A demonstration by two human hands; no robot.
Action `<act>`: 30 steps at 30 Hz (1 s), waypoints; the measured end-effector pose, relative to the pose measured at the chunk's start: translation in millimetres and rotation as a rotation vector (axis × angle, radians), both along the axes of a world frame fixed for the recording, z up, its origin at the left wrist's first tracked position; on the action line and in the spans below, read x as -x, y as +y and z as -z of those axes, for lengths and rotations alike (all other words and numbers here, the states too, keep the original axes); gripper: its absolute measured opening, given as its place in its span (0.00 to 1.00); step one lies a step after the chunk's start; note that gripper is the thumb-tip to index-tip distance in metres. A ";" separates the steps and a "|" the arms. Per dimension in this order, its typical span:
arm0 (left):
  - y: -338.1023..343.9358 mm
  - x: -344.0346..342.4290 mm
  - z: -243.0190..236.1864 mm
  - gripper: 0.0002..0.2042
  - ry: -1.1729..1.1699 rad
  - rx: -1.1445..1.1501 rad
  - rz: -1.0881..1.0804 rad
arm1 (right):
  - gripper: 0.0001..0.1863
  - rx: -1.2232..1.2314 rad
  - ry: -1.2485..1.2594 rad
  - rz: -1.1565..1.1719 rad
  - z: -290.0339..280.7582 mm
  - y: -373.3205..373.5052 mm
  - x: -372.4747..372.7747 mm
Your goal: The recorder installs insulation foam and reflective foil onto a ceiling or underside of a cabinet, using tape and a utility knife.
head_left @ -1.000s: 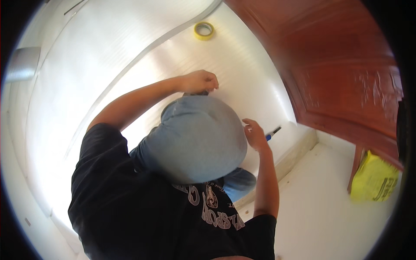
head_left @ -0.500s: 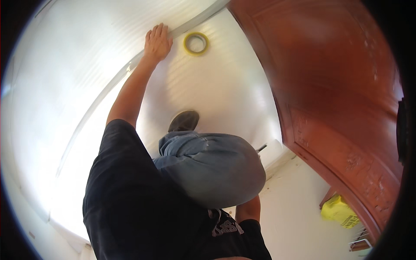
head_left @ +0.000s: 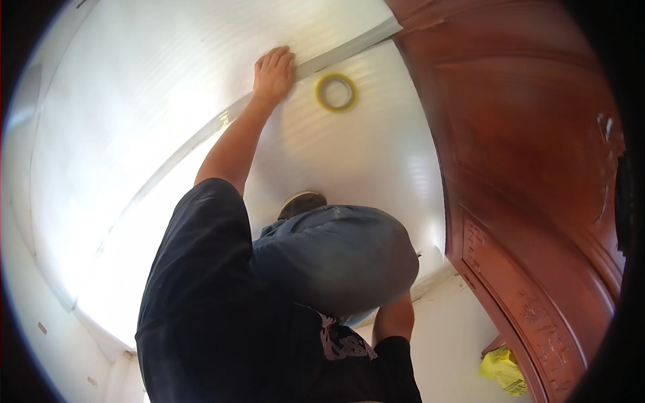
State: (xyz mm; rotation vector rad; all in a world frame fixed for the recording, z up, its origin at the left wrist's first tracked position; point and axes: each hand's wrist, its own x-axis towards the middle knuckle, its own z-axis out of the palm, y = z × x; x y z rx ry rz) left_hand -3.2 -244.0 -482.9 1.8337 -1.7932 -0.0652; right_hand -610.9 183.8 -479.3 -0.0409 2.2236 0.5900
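My left hand lies flat, fingers stretched out, on a grey strip of tape. The strip runs along the seam between two pale, ribbed sheets. A yellow-edged roll of tape lies flat on the sheet just right of that hand, apart from it. My right forearm passes behind my bent knee, which hides the right hand and anything in it. A tiny dark tip shows beside the knee; its kind cannot be made out.
A reddish-brown panelled door or board with raised patterns borders the sheets on the right. My dark shoe rests on the sheet. A yellow bag or cloth sits at lower right, beyond pale floor.
The view has shifted, so most things appear farther right. My left hand stays flat on the strip. The thin dark object by my right knee has mostly gone behind it.
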 end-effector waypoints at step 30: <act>130.6 39.0 -169.4 0.22 -0.174 -0.877 0.802 | 0.18 0.732 0.332 -0.112 -49.0 46.8 -50.4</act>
